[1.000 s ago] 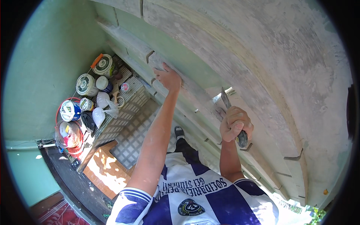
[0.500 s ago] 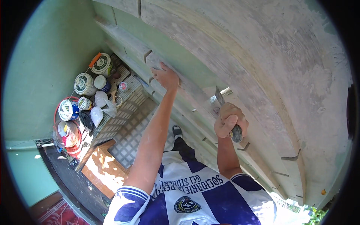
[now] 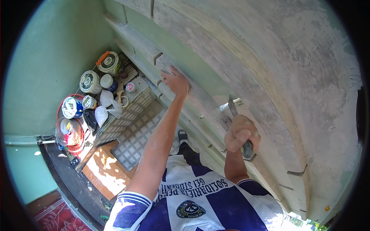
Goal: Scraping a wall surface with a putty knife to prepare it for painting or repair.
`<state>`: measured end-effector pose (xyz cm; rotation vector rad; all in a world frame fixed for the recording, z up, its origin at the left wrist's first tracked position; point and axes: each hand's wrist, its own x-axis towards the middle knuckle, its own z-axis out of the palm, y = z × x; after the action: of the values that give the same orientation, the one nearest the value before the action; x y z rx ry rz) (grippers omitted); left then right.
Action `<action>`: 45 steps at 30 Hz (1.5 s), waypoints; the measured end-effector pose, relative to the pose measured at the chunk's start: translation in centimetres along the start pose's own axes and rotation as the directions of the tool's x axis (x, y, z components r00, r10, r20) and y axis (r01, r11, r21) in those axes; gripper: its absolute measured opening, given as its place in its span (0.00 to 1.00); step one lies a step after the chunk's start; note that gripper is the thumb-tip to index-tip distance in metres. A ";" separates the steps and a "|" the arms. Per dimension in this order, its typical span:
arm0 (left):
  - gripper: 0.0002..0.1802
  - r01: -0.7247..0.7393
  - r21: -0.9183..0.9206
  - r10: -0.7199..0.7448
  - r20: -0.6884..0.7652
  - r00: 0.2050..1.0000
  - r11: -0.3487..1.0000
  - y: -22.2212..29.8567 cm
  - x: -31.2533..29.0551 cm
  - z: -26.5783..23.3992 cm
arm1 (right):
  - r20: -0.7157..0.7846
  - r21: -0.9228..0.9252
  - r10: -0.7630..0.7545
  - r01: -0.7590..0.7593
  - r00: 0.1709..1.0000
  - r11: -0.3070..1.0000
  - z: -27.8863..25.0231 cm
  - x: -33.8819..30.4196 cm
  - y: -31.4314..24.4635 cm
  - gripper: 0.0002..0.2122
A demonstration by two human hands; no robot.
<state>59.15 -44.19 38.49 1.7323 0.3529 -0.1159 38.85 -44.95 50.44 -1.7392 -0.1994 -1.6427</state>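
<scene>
My left hand [image 3: 176,82] reaches ahead and grips the edge of a pale, dusty board [image 3: 198,92] along the green wall, fingers over one side and thumb apart. My right hand [image 3: 242,133] is closed around a scraper-like tool [image 3: 232,105]. Its narrow grey blade points up and away, and the dark butt of its handle [image 3: 248,149] shows below the fist. Whether the blade is flat or seen edge-on I cannot tell. Just beyond the blade, a bright slot [image 3: 231,104] opens beside the board. The blade tip seems apart from the boards.
At right rises a broad, curved, whitish-smeared panel [image 3: 269,57]. Lidded buckets [image 3: 89,82], white plastic bags [image 3: 101,115] and a coiled red hose [image 3: 63,103] crowd a slatted bench at left. Below are a tiled floor [image 3: 135,148] and my foot in a sandal [image 3: 182,135].
The whole view has shifted slightly. My right hand has turned a little, with the tool more upright and its butt lower. My left hand keeps its place on the board.
</scene>
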 end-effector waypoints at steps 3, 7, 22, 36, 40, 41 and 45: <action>0.37 -0.041 0.024 0.041 -0.032 0.999 0.999 -0.7 0.3 0.4 | -0.058 -0.117 -0.014 0.008 0.998 0.993 0.0 -1.0 0.9 0.17; 0.37 -0.027 0.032 0.029 -0.035 0.999 0.999 -0.6 0.9 0.4 | 0.010 0.109 -0.048 0.047 0.999 0.993 -0.2 -0.9 0.4 0.18; 0.37 -0.062 0.050 0.064 -0.031 0.997 0.997 -1.0 0.5 0.4 | -0.002 0.093 -0.028 0.028 1.000 0.995 -1.4 -1.1 1.4 0.09; 0.37 -0.050 0.050 0.051 -0.024 0.998 0.998 -1.1 0.8 0.4 | 0.000 -0.012 0.044 -0.044 0.999 0.999 -0.8 -1.1 0.6 0.13; 0.37 -0.085 0.049 0.087 -0.043 0.995 0.995 -1.3 0.7 0.4 | -0.111 0.110 0.017 -0.005 0.994 0.994 -0.6 -0.5 -0.3 0.15; 0.37 -0.078 0.051 0.079 -0.032 0.996 0.996 -1.0 0.6 0.5 | -0.114 0.104 0.014 -0.003 0.993 0.995 -0.4 -0.6 0.0 0.15; 0.38 -0.073 0.062 0.075 -0.030 0.997 0.995 -0.8 0.1 0.1 | -0.030 -0.031 0.005 -0.006 1.000 0.999 -0.4 -0.4 0.2 0.14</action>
<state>59.04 -44.12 37.70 1.8066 0.3106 -0.0453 38.52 -45.18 49.94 -1.7356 -0.1557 -1.6757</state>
